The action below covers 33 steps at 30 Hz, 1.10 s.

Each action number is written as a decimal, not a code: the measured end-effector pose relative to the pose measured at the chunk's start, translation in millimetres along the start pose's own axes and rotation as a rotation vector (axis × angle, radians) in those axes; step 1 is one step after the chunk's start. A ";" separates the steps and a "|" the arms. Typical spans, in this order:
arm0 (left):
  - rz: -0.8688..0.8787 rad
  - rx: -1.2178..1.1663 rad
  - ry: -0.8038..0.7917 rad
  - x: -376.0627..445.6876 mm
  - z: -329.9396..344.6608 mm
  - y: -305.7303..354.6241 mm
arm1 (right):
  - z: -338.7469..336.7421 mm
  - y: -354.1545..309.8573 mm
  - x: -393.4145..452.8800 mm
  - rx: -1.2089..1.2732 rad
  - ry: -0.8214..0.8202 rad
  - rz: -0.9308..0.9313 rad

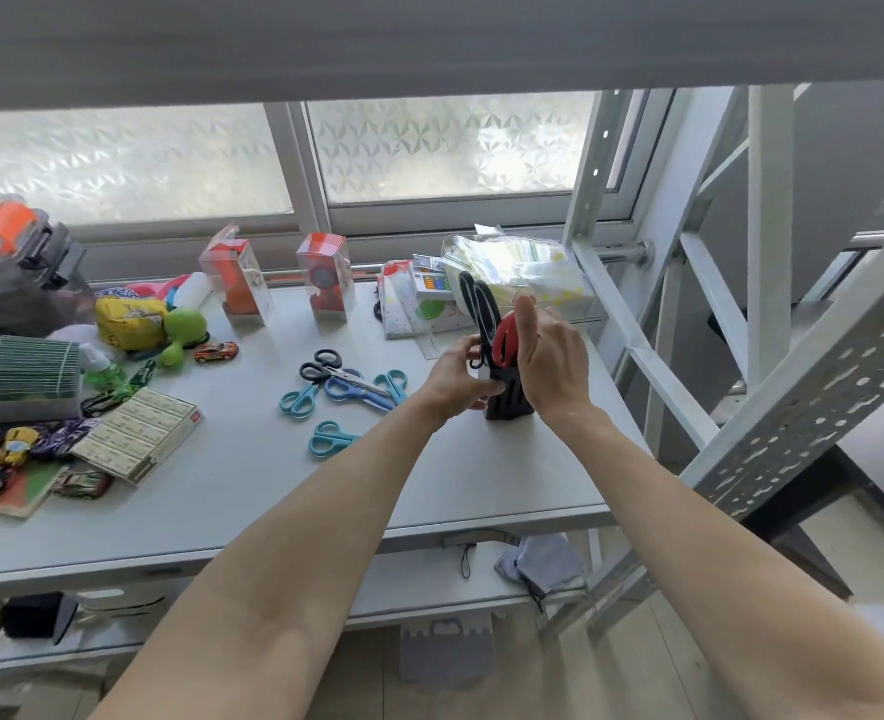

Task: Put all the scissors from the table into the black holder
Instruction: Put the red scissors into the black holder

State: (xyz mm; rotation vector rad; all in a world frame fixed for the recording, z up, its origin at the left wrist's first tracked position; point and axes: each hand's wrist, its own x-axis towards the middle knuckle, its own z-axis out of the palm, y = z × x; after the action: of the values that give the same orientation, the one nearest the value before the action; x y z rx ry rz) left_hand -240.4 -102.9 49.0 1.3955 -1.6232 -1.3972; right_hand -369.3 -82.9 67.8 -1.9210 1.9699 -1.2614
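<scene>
The black holder (508, 402) stands on the grey table (253, 491) at the right. Black-handled scissors (476, 304) stick up out of it. My left hand (458, 379) grips the holder's left side. My right hand (549, 356) holds red-handled scissors (505, 340) at the holder's top, blades down inside it. To the left lie loose scissors: a black-handled pair (325, 367), a blue pair (349, 389), and teal pairs (299, 400), (393, 384), (328, 439).
Toys, small cars and boxes (138, 433) crowd the table's left side. Two clear toy boxes (325, 278) and a plastic bag (523, 272) stand at the back. A metal shelf frame (611, 304) rises just right of the holder.
</scene>
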 end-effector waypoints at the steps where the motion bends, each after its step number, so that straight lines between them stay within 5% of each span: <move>1: 0.003 0.001 -0.001 -0.1 -0.1 -0.1 | -0.4 1.5 0.4 0.013 0.019 0.000; 21: 0.002 0.107 0.012 -2.2 -49.5 -32.2 | 14.7 -4.9 -18.1 0.127 0.297 0.225; 26: -0.002 0.250 0.348 -2.6 -106.8 -58.1 | 21.1 -19.1 -44.8 0.169 0.406 0.217; 29: -0.120 0.371 0.574 3.0 -146.1 -77.4 | 38.5 -42.2 -67.5 0.238 0.307 0.061; 33: -0.333 0.539 0.536 9.1 -178.4 -93.8 | 87.7 -66.2 -66.6 0.182 -0.001 -0.118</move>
State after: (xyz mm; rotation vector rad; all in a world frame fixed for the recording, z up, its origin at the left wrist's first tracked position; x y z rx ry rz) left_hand -51.5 -162.3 10.1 2.2025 -1.4916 -0.6442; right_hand -252.5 -56.1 21.5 -1.9715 1.6962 -1.4140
